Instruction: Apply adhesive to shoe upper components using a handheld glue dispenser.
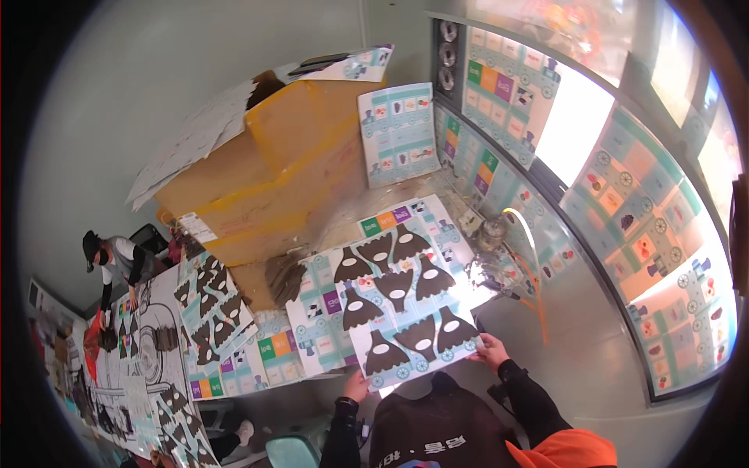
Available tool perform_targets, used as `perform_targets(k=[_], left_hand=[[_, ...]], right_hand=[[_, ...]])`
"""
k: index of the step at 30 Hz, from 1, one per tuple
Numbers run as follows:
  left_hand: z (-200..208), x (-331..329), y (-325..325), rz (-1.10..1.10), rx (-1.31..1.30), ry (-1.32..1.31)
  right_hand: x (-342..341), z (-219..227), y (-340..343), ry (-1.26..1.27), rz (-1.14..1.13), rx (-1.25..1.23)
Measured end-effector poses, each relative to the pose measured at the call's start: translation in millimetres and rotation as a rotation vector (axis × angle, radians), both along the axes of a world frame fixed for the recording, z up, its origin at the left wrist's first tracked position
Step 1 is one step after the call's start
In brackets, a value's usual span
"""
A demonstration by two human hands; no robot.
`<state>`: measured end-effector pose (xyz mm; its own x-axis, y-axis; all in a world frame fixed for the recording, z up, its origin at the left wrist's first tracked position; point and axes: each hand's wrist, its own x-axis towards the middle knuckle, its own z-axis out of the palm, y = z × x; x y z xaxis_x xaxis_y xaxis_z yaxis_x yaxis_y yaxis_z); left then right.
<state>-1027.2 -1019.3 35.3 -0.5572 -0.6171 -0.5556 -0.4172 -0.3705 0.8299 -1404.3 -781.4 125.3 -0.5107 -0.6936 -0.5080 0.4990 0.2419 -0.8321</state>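
Between my two hands is a printed cardboard sheet [434, 362], pale blue and white with small wheel pictures along its near edge. Several dark brown, bell-shaped pieces [385, 356], each with a white oval, lie in rows on it. My left hand [356, 386] grips the near left corner, fingers closed on the edge. At the near right corner, my right hand [490, 351] pinches the same sheet. The fingers beneath the sheet are hidden. Its far part lies over other printed sheets [314, 343] on the table.
A large taped cardboard box [281, 164] stands behind on the table, a dark fringed piece [287, 281] against its near side. To the left lies another sheet with dark pieces [214, 304]. A co-worker [117, 261] bends over the table at far left. Printed sheets [651, 210] cover the window at right.
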Motion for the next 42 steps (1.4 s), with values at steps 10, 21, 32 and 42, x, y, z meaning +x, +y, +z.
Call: perform_targets(k=[10,21,32,42], left_hand=[[-24,-104,-82,0.138,-0.031,-0.248],[-14,-152,-88,0.222,0.001,-0.564],[70,-276,-64,-0.557,-0.913,-0.402],[41,-318,-60,-0.700,-1.050,-0.376]], right_hand=[[-122,-66,-110,0.421,0.316,-0.056],[-206,-52,-157,1.494,0.521,0.682],[-206,29,-163,0.382,0.336,0.223],[-175,28,-213,0.518,0.790,0.470]])
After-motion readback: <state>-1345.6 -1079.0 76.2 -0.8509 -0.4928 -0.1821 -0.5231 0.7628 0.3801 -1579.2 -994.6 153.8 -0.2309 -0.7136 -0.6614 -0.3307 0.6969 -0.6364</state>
